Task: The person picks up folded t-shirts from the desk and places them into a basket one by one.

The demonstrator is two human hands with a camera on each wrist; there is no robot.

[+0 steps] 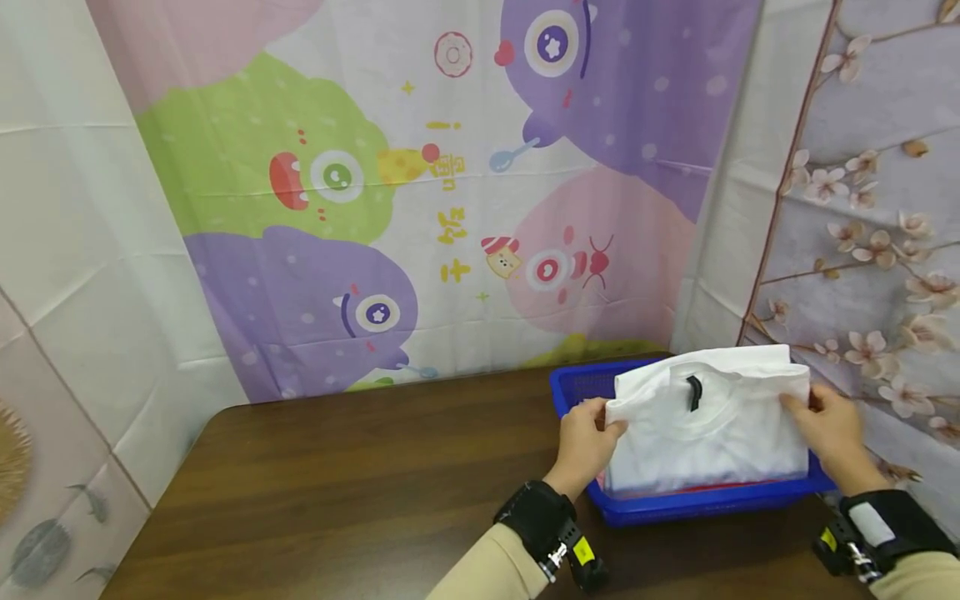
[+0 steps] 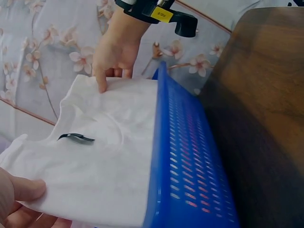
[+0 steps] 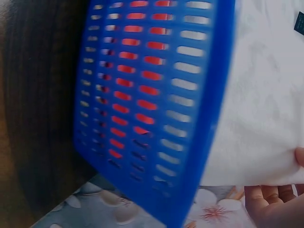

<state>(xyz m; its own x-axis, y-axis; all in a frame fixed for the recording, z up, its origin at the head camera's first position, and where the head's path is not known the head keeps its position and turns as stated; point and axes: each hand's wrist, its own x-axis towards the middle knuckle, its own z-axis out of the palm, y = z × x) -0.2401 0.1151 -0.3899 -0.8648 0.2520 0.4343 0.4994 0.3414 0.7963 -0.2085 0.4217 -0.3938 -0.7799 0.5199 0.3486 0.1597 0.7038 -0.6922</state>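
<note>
while both hands work at the far right of a dark wooden table (image 1: 337, 467), a folded white t-shirt (image 1: 712, 425) sits on top of a blue plastic basket (image 1: 585, 387), at about 3 o'clock in the head view. the left hand (image 1: 588, 442) pinches the shirt's left edge at 9 o'clock of the garment, thumb on top and fingers curled underneath; the left wrist view shows that thumb pressed on the cloth. the right hand (image 1: 828, 429) grips the opposite edge at 3 o'clock, fingers curled under the fabric and thumb over it, as the right wrist view confirms with fingertips below the white cloth. holding the two sides at once likely keeps the fold flat and stops it sagging open. the collar, with a small black tag (image 1: 694, 392), faces up and away from the person, toward 12 o'clock. through the basket's slotted wall (image 3: 142, 85) something red shows beneath the shirt, so the white shirt seems to lie on other cloth already in the basket. both wrists wear black bands with cameras over beige sleeves. behind the table hangs a cartoon monster backdrop (image 1: 420, 192) at 12 o'clock, and a cherry-blossom print cloth (image 1: 870, 208) at 2 o'clock.
</note>
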